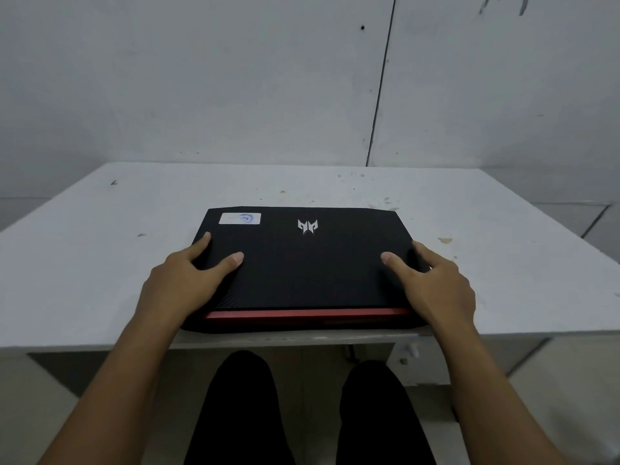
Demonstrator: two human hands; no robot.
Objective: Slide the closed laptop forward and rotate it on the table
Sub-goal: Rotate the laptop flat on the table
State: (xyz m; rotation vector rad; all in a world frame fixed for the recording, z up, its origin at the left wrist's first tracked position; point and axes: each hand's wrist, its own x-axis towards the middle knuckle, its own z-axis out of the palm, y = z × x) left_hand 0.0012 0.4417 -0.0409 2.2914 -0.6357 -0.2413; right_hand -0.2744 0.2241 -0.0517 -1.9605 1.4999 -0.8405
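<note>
A closed black laptop (307, 263) with a silver logo, a white sticker at its far left corner and a red strip along its near edge lies flat on the white table (100, 263), close to the table's near edge. My left hand (188, 280) grips the laptop's left side, thumb on the lid and fingers curled around the edge. My right hand (432, 283) grips the right side the same way. Both forearms reach in from the bottom of the view.
The table runs back to a grey-white wall (235, 78) behind it. Bare tabletop with small stains lies beyond the laptop and on both sides. My legs in black trousers (241, 414) show under the table's near edge.
</note>
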